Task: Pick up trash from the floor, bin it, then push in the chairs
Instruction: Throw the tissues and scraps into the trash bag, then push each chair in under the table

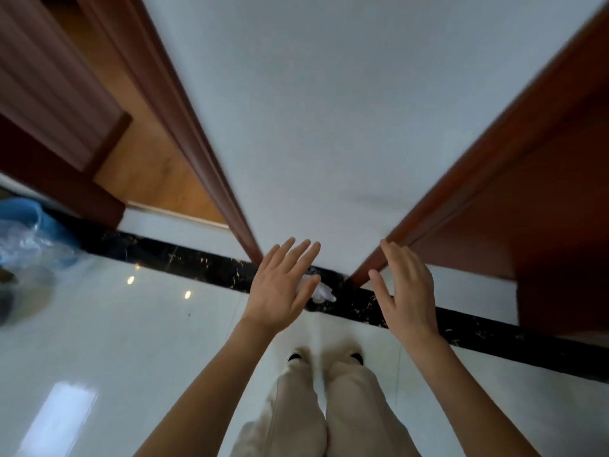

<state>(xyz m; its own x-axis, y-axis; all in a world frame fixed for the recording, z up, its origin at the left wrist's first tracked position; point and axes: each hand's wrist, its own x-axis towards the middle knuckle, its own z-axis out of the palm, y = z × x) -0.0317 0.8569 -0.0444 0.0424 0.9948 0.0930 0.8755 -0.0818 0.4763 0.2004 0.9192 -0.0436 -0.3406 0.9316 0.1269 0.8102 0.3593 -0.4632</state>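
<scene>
Both hands, left hand (280, 288) and right hand (407, 291), hang spread and empty above what looks like crumpled white paper (321, 291) on the floor (131, 324); probably light, soft, pinchable anywhere.

Two hands, left (280, 286) and right (407, 291); one crumpled white scrap (321, 291) (partly hidden); one blue bin (29, 232); two wooden door frames (197, 143).
</scene>
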